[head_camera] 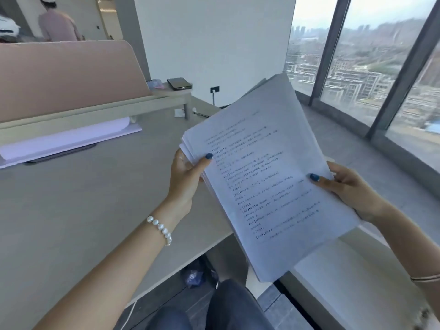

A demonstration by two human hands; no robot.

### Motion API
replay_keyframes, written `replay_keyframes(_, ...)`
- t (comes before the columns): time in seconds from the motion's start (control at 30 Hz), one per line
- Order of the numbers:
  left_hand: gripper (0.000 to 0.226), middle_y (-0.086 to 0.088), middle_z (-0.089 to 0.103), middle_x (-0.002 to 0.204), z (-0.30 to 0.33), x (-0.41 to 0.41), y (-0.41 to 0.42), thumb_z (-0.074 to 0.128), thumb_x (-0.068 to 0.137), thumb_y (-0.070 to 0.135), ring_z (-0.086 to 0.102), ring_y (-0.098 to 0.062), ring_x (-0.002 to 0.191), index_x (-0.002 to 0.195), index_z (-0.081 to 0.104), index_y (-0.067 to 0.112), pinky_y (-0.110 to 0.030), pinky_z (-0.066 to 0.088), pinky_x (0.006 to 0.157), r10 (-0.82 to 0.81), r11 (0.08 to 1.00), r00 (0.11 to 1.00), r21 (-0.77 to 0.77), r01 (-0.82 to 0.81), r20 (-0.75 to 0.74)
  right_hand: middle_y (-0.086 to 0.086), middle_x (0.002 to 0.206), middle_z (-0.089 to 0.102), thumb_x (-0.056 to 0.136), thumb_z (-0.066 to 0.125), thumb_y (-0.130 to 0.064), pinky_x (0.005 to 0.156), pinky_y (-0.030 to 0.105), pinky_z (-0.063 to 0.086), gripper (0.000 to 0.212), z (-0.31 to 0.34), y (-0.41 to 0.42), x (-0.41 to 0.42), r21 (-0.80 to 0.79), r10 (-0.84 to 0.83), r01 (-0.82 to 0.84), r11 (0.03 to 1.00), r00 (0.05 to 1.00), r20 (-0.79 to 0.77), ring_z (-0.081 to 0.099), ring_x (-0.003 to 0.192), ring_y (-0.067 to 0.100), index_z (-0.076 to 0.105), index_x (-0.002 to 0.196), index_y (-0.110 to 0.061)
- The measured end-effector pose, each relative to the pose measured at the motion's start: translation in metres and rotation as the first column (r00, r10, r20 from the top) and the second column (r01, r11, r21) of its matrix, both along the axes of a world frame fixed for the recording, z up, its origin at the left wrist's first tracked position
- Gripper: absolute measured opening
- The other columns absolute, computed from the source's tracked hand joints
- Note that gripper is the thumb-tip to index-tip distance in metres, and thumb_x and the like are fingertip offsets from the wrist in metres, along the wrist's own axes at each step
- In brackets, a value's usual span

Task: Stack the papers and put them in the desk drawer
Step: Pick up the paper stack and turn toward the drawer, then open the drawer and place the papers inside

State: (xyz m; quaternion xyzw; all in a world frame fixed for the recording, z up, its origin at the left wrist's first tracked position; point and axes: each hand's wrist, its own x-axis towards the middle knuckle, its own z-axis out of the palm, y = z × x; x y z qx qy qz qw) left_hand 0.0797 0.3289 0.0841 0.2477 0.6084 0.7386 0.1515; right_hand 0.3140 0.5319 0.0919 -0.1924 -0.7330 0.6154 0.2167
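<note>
White papers (266,177) held in air, off right edge of desk (95,210), tilted, printed side up. Left hand (188,177) pinches left edge, thumb on top; right hand (352,189) pinches right edge same way. Sheets fanned at upper left corner, edges not squared. Drawer not in view. Risk: loose sheets slide out from uneven stack if either pinch eases while tilted. More paper (66,141) lies under desk shelf, likely uncollected.

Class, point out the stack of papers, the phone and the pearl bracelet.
stack of papers (266,177): head view, middle of top printed sheet.
phone (179,83): head view, centre of dark screen.
pearl bracelet (160,226): head view, middle beads.
</note>
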Motion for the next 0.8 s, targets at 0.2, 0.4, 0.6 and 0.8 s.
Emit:
replay_keyframes(0.2,0.026,0.001,0.066,0.089,-0.02,0.024,0.064,0.07,0.077,0.012,0.066,-0.012,0.075,0.092,0.049,0.015,-0.023,0.053,0.057,-0.072,0.996,0.997,-0.041,0.074,0.03,0.015,0.101,0.075,0.063,0.076,-0.046,0.062,0.039,0.06,0.058,-0.019,0.033,0.059,-0.031,-0.093,0.095,0.995,0.993,0.073,0.073,0.084,0.034,0.066,0.113,-0.019)
replay_keyframes(0.4,0.04,-0.002,0.064,0.085,-0.043,0.042,0.115,0.071,0.076,0.019,0.06,-0.013,0.074,0.11,0.048,0.021,-0.025,0.049,0.063,-0.189,0.966,0.982,-0.178,0.189,0.019,0.012,0.096,0.076,0.042,0.083,-0.06,0.059,0.038,0.059,0.076,-0.041,0.058,0.118,-0.049,-0.185,0.197,0.979,0.965,0.184,0.073,0.081,0.033,0.068,0.107,-0.024)
replay_keyframes(0.6,0.027,0.008,0.066,0.092,-0.065,0.051,0.154,0.065,0.08,0.029,0.062,-0.008,0.082,0.106,0.061,0.024,-0.009,0.044,0.066,-0.326,0.872,0.909,-0.453,0.182,-0.262,0.015,0.101,0.074,0.043,0.083,-0.059,0.065,0.046,0.06,0.077,-0.063,0.087,0.168,-0.088,-0.185,0.231,0.969,0.913,0.364,0.071,0.086,0.039,0.067,0.11,-0.024)
replay_keyframes(0.8,0.044,-0.003,0.057,0.134,-0.069,0.065,0.182,0.057,0.086,0.039,0.048,-0.018,0.127,0.126,0.054,0.02,-0.022,0.034,0.098,-0.533,0.76,0.692,-0.634,0.14,-0.487,0.019,0.102,0.073,0.073,0.071,-0.035,0.066,0.047,0.06,0.045,-0.079,0.111,0.203,-0.145,-0.122,0.216,0.965,0.869,0.48,0.07,0.087,0.041,0.065,0.113,-0.016)
